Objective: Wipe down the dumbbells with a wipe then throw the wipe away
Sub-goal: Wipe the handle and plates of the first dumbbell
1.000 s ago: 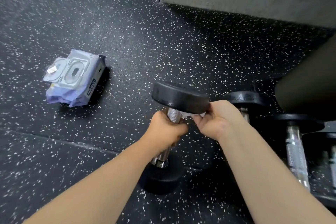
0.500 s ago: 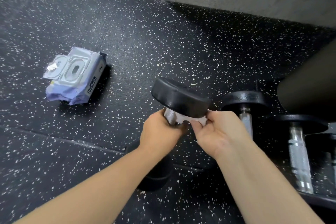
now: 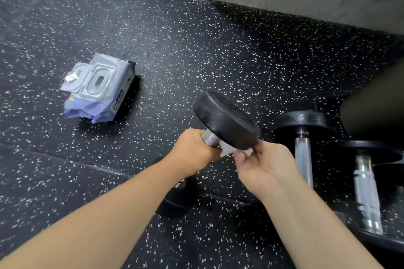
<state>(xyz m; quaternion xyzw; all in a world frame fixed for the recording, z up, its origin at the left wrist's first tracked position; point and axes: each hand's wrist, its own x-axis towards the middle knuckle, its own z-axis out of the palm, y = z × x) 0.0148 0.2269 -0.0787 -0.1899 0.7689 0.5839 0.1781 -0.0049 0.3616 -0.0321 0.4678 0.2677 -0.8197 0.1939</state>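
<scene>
Three dumbbells, one wipe and one pack of wipes show on a black speckled rubber floor [image 3: 196, 39]. The held dumbbell [image 3: 227, 122] stands near the floor's middle. Its long axis leans from the lower head by the floor, half hidden behind the left forearm, up and to the right to the tilted upper head. The left hand [image 3: 194, 150] is clenched round the metal handle just under that head. The right hand [image 3: 262, 164] pinches the white wipe [image 3: 229, 149] against the head's underside. Two more dumbbells [image 3: 302, 159] [image 3: 365, 192] lie side by side at the floor's right side, handles running toward the viewer. The lilac pack of wipes [image 3: 98, 91] lies well apart to the left, lid flipped open.
</scene>
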